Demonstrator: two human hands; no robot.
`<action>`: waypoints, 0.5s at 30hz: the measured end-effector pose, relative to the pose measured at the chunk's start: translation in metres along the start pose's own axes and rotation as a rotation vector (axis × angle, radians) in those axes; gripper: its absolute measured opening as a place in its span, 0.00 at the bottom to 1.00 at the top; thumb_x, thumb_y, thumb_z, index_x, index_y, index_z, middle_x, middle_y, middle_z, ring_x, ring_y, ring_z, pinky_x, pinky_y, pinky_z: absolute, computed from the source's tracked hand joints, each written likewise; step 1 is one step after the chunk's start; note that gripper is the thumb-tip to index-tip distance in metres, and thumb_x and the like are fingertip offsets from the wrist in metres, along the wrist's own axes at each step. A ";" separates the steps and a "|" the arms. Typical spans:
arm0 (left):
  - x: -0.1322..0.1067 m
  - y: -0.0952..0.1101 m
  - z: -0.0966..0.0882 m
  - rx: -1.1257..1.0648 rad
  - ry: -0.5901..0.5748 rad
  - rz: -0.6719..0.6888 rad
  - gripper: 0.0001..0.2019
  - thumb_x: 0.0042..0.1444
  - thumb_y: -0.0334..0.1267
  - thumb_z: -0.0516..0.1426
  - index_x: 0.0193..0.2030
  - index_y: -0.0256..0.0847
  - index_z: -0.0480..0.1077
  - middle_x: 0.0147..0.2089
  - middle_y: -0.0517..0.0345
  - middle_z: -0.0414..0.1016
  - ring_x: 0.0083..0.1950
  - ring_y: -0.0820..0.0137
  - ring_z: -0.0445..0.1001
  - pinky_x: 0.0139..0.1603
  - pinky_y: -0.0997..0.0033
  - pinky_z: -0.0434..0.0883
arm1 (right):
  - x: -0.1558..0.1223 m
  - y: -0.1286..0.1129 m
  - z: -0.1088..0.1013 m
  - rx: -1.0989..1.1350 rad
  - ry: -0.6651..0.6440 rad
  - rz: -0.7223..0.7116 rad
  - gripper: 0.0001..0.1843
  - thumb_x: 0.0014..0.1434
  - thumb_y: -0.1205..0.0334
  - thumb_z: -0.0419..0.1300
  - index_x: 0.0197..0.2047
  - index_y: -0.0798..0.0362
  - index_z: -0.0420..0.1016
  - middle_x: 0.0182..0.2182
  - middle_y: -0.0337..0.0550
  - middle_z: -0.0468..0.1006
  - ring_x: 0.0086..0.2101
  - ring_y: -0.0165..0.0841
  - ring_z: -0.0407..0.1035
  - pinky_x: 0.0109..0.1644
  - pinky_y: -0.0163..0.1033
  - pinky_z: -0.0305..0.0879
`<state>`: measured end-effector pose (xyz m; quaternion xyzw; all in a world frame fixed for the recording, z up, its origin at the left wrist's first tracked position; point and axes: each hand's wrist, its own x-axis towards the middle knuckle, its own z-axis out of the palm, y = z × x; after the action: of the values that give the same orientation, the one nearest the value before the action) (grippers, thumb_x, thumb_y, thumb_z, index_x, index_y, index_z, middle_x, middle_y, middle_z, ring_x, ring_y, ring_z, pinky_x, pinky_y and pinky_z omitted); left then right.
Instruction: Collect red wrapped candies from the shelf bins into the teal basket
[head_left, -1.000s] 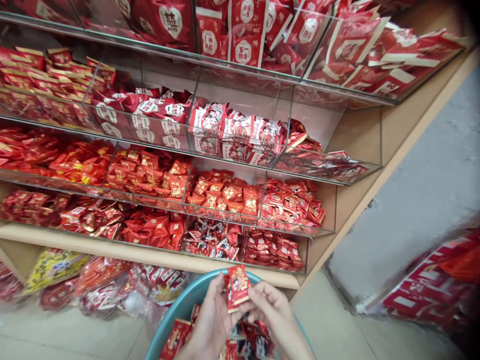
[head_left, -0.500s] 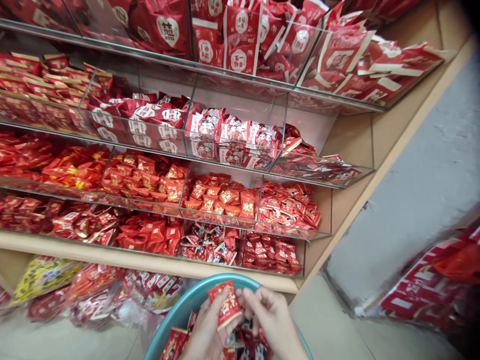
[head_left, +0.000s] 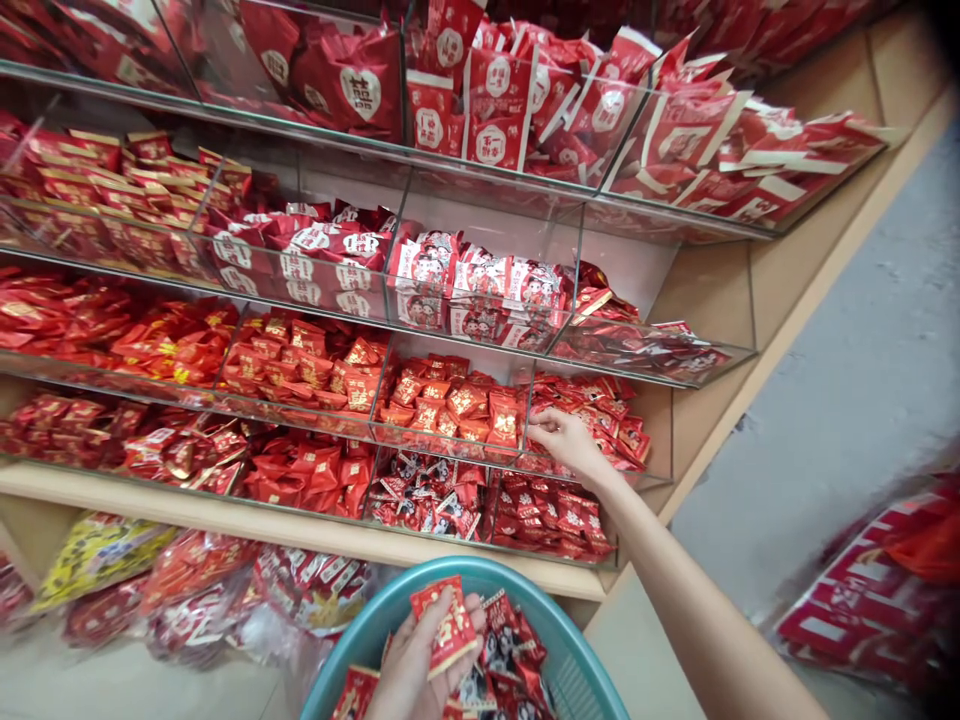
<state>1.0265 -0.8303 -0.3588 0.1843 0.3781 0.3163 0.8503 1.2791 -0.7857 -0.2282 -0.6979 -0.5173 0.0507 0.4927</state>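
My left hand point(head_left: 427, 655) is closed around a small red-and-gold candy packet point(head_left: 444, 625), held over a teal plastic basket point(head_left: 555, 590). In that basket lie more packets, among them black-and-red ones point(head_left: 510, 640). My right hand point(head_left: 566, 440) is stretched out to the shelf, over the compartment of small red packets point(head_left: 596, 395) near the right end. Its fingers are slightly bent and apart, close to the clear divider, and no packet shows in them.
The tiered shelf point(head_left: 360, 535) has clear compartments full of red packets, with larger bags point(head_left: 356, 85) higher up. Plastic bags point(head_left: 101, 550) lie beneath the shelf at left. A grey wall point(head_left: 840, 380) and red bags point(head_left: 862, 600) are on the right.
My right hand has left the basket beside my left hand and moved up to the shelf compartment. My left hand still holds the red packet above the basket.
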 end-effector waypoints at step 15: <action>-0.001 0.000 -0.003 -0.007 -0.019 -0.014 0.14 0.52 0.33 0.61 0.45 0.32 0.69 0.46 0.41 0.76 0.50 0.55 0.74 0.43 0.63 0.76 | 0.001 0.009 -0.004 -0.025 -0.049 0.018 0.11 0.43 0.54 0.58 0.18 0.52 0.66 0.16 0.35 0.68 0.20 0.28 0.61 0.26 0.34 0.59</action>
<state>1.0240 -0.8311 -0.3604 0.1815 0.3700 0.3099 0.8568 1.2883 -0.7874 -0.2327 -0.7074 -0.5234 0.0658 0.4705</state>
